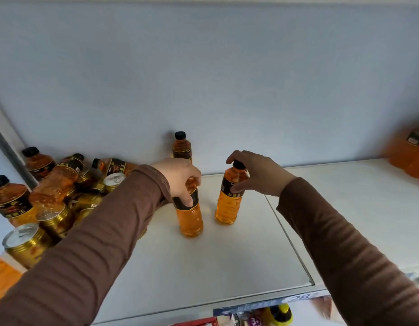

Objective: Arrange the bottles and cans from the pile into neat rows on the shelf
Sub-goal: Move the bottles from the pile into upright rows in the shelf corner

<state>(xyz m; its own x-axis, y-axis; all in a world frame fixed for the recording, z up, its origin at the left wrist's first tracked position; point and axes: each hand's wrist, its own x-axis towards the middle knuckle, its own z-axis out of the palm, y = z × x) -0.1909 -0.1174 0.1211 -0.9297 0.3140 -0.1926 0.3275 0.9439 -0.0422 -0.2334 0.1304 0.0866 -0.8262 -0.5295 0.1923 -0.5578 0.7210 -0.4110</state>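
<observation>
A: Head view. Both hands were on upright bottles mid-shelf. The left hand (180, 178) was wrapped round the black label band of a clear plastic bottle of orange drink (190, 220); the right hand (255, 176) was curled over the black cap and shoulder of a second orange-drink bottle (228, 203) just beside it.

B: Both standing on the white shelf (203, 267)?

A: They looked so. A third black-capped bottle (182, 147) stood behind them against the pale blue back wall (203, 78). The pile of bottles and gold cans (62, 191) lay heaped at the left.

B: Step?

A: I judged it the seating of a row's first bottles. Next move would call for squaring the pair with the rear bottle, letting go, then reaching left to the pile.
</observation>
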